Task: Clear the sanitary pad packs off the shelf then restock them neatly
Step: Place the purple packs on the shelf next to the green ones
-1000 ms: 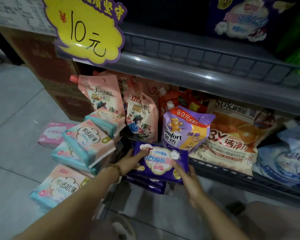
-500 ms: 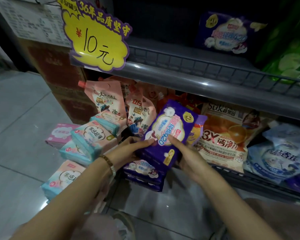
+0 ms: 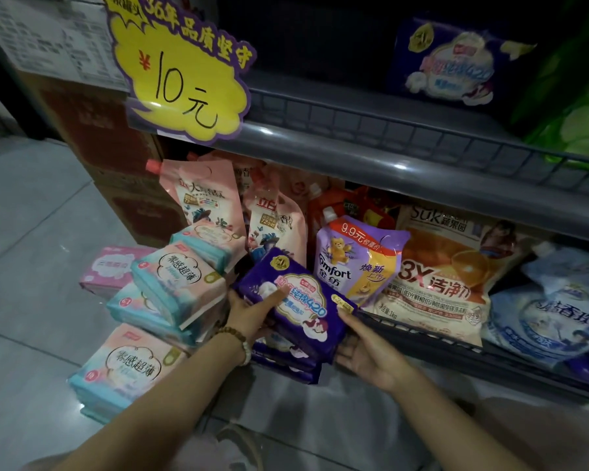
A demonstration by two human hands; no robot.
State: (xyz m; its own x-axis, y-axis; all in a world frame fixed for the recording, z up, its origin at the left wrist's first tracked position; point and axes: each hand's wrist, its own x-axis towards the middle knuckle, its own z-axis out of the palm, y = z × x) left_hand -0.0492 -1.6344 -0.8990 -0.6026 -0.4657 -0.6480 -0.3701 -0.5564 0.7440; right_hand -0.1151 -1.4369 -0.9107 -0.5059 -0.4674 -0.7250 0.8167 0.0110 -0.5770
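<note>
A purple sanitary pad pack (image 3: 303, 300) is held between both hands above a short stack of the same purple packs (image 3: 286, 363) on the floor. My left hand (image 3: 252, 312) grips its left end, thumb across the front. My right hand (image 3: 364, 351) holds its right end from below, a finger on the front corner. Pink-and-teal pad packs (image 3: 181, 280) lie piled on the floor to the left, with one more pink-and-teal pack (image 3: 130, 365) nearer me and a pink pack (image 3: 113, 266) behind. One purple pack (image 3: 453, 62) stands on the upper shelf (image 3: 388, 164).
Detergent refill pouches (image 3: 357, 260) fill the lower shelf behind a wire rail (image 3: 422, 338). A yellow price sign (image 3: 184, 69) hangs on the upper shelf's left end. Cardboard boxes (image 3: 116, 158) stand at the left. Green packs (image 3: 572, 107) sit at the upper right. Grey tiled floor lies to the left.
The purple pack, lifted and tilted upright half a second ago, has come back down and turned to lie slanted just above the purple stack, still held by both hands.
</note>
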